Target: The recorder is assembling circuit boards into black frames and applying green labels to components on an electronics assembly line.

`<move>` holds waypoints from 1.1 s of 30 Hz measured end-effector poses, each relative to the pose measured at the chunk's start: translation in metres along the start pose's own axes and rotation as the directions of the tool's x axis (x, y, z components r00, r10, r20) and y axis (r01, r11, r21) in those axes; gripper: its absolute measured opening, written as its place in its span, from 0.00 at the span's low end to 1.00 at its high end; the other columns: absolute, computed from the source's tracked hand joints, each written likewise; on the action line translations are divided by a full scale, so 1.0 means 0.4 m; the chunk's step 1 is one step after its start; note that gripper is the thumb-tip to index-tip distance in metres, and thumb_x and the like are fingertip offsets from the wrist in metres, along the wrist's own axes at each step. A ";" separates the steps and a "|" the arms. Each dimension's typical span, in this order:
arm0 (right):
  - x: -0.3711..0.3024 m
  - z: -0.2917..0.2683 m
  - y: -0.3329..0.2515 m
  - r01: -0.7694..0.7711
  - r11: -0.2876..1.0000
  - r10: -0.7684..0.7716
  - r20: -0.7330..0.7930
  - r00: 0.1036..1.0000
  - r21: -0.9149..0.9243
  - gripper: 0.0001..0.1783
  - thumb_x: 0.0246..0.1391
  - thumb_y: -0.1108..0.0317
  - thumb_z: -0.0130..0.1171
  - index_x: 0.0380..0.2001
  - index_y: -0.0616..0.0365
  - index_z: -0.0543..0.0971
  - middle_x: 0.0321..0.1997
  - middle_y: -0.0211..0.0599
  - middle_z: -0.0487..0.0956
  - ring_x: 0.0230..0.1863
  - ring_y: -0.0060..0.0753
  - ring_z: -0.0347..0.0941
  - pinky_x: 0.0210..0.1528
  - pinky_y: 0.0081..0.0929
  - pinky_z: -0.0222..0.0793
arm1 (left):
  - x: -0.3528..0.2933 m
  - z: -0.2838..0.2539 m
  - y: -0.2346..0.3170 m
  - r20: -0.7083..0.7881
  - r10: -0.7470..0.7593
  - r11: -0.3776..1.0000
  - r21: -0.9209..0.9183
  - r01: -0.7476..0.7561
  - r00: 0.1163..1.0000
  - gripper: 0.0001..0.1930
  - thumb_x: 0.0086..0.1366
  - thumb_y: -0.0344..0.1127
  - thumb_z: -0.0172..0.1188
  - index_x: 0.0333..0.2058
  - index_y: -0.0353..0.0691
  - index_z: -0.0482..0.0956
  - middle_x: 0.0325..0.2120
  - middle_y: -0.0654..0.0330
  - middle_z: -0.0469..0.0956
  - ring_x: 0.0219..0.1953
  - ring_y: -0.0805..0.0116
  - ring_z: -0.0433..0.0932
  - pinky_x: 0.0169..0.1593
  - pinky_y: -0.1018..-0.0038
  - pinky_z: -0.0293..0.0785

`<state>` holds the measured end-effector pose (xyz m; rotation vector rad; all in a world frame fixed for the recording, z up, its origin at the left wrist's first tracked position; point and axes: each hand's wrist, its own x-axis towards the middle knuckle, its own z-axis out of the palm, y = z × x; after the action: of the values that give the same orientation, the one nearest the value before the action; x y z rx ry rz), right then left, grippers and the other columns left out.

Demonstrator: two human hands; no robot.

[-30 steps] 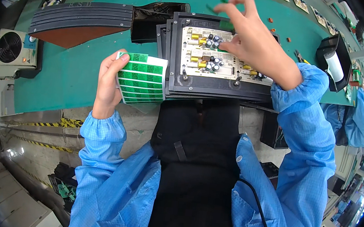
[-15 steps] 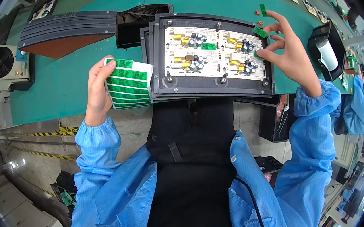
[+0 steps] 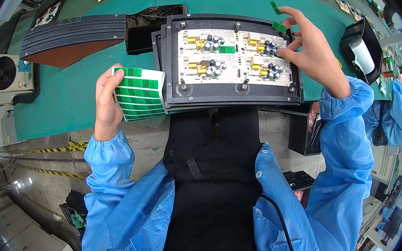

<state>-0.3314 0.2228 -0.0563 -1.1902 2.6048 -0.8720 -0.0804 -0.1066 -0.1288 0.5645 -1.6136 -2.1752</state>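
My left hand (image 3: 108, 96) is closed on the left edge of a white sheet of green labels (image 3: 140, 94), its thumb on the top left corner. My right hand (image 3: 311, 51) hovers over the upper right of a black fixture (image 3: 204, 95). It carries small green labels (image 3: 279, 27) stuck to its fingertips, one of them on the raised index finger. The thumb tip reaches the upper right circuit board (image 3: 260, 42) near its capacitors; what lies under it is hidden. Several pale circuit boards sit in the fixture, and a green label (image 3: 227, 49) lies on the upper left one.
A dark slatted block (image 3: 77, 32) and an open black box (image 3: 144, 32) stand left of the fixture. A fan unit (image 3: 6, 73) is at the far left. At right, a black holder contains a white roll (image 3: 362, 57). Another person's blue sleeve (image 3: 400, 116) shows beyond it.
My right hand has shifted left and slightly up, its thumb now further over the upper right board. The green label seen at the thumb is no longer visible. My left hand has barely moved.
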 end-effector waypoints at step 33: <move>-0.097 -0.013 -0.048 -0.136 0.990 0.134 0.088 0.987 0.021 0.31 0.44 0.75 0.71 0.54 0.60 0.74 0.22 0.30 0.83 0.22 0.23 0.72 0.32 0.24 0.67 | 0.006 -0.010 -0.013 0.014 -0.002 1.000 -0.029 0.002 1.000 0.06 0.71 0.34 0.55 0.33 0.41 0.76 0.28 0.68 0.78 0.31 0.81 0.76 0.38 0.82 0.71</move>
<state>-0.2946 0.2437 -0.0452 -1.0073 2.5610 -0.8077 -0.0804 -0.1098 -0.1349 0.5433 -1.5868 -2.2049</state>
